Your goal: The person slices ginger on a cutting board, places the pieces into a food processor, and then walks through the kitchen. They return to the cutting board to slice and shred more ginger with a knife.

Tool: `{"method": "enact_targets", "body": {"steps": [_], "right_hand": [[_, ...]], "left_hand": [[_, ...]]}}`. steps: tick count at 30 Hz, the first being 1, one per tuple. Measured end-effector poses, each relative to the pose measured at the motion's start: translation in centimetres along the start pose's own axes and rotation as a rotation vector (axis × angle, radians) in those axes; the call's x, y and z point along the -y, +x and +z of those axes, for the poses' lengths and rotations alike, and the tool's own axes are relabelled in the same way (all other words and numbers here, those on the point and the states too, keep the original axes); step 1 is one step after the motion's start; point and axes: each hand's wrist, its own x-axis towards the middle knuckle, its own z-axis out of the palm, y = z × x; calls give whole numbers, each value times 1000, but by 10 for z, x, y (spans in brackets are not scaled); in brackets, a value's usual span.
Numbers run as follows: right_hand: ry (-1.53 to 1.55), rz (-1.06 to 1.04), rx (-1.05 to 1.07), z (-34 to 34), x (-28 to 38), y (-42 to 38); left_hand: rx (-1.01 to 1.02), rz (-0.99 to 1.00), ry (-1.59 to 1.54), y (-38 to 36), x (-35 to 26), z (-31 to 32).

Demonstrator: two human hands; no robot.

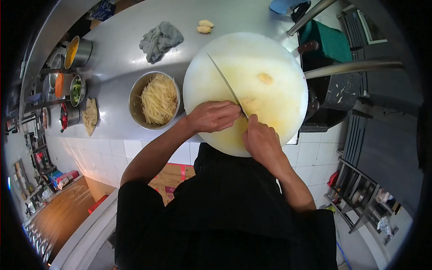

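My right hand (262,138) grips a kitchen knife (224,77); its blade points away to the upper left over the round white cutting board (211,58). The fingers of my left hand (216,116) are bent together against the board, close beside the blade's near part. Whatever lies under those fingertips is hidden. Just right of the blade are thin pale-yellow slices (251,105). A peeled, pale-yellow oval piece (265,78) rests farther back on the board. Left of the board stands a metal pot (133,104) full of pale-yellow shreds (159,100).
A grey cloth (162,40) and two peeled pieces (204,27) lie behind the board on the steel counter (112,58). Metal containers with cut vegetables (77,90) line the left side. A second knife handle (308,47) and a black bin (333,96) are at the right.
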Motion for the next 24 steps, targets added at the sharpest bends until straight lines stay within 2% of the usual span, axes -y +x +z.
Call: {"method": "enact_targets", "body": {"steps": [4, 9, 18, 24], "right_hand": [[10, -24, -21, -6, -3, -3], [1, 28, 75, -28, 10, -36], [30, -2, 13, -6, -1, 1], [3, 2, 84, -28, 6, -28]], "left_hand": [[1, 18, 28, 2, 1, 0], [9, 30, -13, -1, 2, 0], [-13, 20, -23, -1, 1, -2], [17, 44, 29, -1, 2, 0]]}}
